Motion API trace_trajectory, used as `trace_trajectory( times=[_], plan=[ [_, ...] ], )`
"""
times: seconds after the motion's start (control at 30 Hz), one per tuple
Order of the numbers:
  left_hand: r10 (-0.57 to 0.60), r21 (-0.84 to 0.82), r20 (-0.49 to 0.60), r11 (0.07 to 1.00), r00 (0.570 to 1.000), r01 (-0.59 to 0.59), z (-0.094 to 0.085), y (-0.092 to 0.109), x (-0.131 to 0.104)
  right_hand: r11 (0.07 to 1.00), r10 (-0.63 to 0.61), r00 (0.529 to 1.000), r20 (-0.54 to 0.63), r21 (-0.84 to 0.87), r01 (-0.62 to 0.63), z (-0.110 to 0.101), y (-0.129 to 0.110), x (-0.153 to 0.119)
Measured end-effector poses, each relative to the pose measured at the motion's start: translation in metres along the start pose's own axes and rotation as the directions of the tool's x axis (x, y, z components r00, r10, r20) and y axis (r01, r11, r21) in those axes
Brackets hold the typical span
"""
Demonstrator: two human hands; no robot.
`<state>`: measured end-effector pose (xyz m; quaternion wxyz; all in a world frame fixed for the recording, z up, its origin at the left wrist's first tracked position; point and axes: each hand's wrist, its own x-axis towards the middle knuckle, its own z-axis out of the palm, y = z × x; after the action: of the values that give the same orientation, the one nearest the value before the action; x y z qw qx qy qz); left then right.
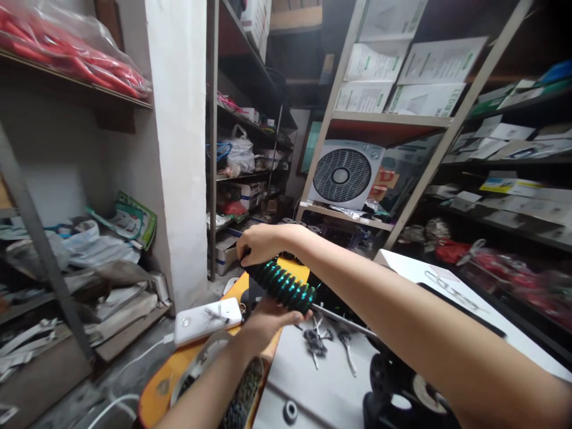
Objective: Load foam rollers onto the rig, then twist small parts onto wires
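White pillar (179,149) rises from grey, scuffed floor (100,387). Left wall shelf (67,77) carries clear plastic bag of red goods (75,59) along front edge. On metal rack (393,119), box fan (342,173) stands near lower shelf's left edge, white cartons (431,62) stacked above. Greenish pane (310,146) (window or door, cannot tell) beyond. Light dim, back shelving (213,149) shadowed.

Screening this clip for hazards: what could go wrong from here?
1. The black, ribbed cylinder with green glints is held with the right-hand grip at one end and the left-hand grip beneath; it might slip if either loosens.
2. The white, rounded rectangular device lies at the yellow board's edge; snagging its white cable could pull it off.
3. The small grey ring sits loose and might roll if knocked.
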<state>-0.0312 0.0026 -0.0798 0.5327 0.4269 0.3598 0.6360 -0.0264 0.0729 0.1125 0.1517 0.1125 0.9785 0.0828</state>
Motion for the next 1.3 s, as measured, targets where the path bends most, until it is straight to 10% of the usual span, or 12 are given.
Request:
trace_trajectory(
  times=[0.3,0.53,0.7,0.87,1.03,1.3],
  plan=[
    [-0.079,-0.161,-0.083,0.985,0.993,0.065,0.091,-0.019,-0.026,0.999,-0.017,0.974,0.225,0.043,0.007,0.035,-0.001,-0.051],
    [-0.088,-0.304,-0.005,0.949,0.996,0.083,0.127,-0.022,-0.032,0.984,-0.054,0.995,0.08,0.173,0.039,0.051,-0.002,-0.092],
    [-0.268,-0.25,0.0,0.933,0.963,0.26,0.108,-0.037,-0.037,0.961,-0.017,0.992,-0.124,0.27,0.051,0.07,0.002,-0.104],
    [-0.31,-0.15,-0.058,0.942,0.949,0.299,0.049,-0.042,-0.079,0.95,0.04,0.963,-0.268,0.308,0.047,0.083,0.002,-0.105],
    [-0.049,0.019,-0.291,0.998,0.955,0.057,-0.001,0.004,-0.08,0.933,0.041,0.958,-0.283,0.355,0.065,0.08,0.003,-0.101],
    [0.135,0.266,-0.038,0.956,0.99,-0.12,-0.002,0.036,-0.031,0.916,0.184,0.874,-0.45,0.401,0.013,0.085,0.005,-0.128]
  ],
)
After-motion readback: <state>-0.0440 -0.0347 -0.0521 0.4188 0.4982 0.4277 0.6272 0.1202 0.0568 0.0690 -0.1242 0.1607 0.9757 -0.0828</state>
